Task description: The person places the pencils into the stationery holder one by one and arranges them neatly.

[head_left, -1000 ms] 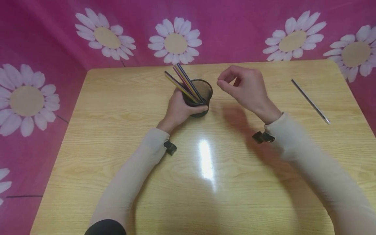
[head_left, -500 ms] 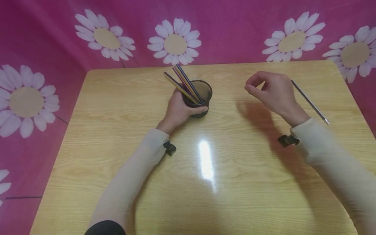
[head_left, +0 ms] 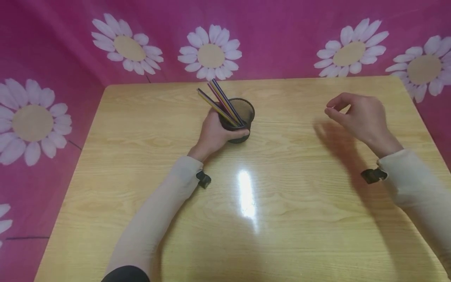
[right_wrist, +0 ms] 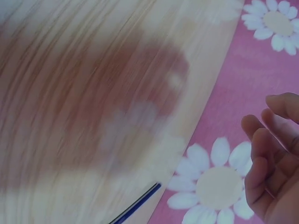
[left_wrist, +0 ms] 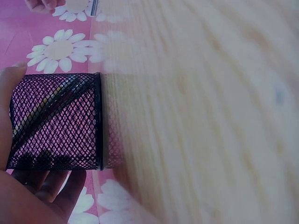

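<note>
My left hand (head_left: pixel 213 129) grips a black mesh pencil cup (head_left: pixel 243 107) around its side, thumb along the near side below the rim. Several striped pencils (head_left: pixel 225 102) lean out of the cup to the left. In the left wrist view the mesh cup (left_wrist: pixel 60 123) stands on its base, with fingers wrapped on it and pencils slanting inside. Over the right part of the table my right hand (head_left: pixel 363 117) is raised, fingers loosely bent, nothing between them. A single pencil (right_wrist: pixel 136 203) lies on the table near that hand in the right wrist view; my hand and forearm hide it in the head view.
The wooden table (head_left: pixel 282 196) reflects a bright light strip near its middle. Right behind its far edge hangs a pink cloth (head_left: pixel 278 35) with white daisies, which also runs along the left side.
My right hand has moved right, away from the cup, and now covers the loose pencil in the head view. The left hand and cup have stayed in place.
</note>
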The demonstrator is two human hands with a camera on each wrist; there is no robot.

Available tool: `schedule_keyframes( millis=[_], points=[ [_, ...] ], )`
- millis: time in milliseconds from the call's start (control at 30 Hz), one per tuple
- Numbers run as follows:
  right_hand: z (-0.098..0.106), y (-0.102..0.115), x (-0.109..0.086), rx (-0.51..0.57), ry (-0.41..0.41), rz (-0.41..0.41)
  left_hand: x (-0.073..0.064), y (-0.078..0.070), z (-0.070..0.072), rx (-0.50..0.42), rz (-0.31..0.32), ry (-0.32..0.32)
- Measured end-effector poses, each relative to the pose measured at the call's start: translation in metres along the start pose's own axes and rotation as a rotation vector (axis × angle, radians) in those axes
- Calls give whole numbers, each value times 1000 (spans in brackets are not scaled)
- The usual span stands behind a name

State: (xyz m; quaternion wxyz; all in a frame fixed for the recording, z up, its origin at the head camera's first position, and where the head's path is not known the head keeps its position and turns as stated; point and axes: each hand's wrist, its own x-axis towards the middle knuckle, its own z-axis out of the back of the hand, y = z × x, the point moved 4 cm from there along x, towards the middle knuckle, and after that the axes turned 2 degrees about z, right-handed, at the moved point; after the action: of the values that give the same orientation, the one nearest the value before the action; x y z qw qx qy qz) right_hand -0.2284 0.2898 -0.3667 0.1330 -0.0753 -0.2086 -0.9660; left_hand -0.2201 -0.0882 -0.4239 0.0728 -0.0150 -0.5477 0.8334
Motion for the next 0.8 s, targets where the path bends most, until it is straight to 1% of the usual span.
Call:
schedule_keyframes(
  millis=[200,433,667,800],
  points=[
    [5,-20,-4,-25,52,-54,-1,0,0,6,3,-4],
    [12,-44,-7,-77,89,-90,-1,1,0,1,-5,1],
    [17,-69,-7,-121,191,-201,-1,1,0,-11,-10,2],
    [17,-83,-8,-161,227,-237,0,2,-1,-11,-18,0]
  ],
)
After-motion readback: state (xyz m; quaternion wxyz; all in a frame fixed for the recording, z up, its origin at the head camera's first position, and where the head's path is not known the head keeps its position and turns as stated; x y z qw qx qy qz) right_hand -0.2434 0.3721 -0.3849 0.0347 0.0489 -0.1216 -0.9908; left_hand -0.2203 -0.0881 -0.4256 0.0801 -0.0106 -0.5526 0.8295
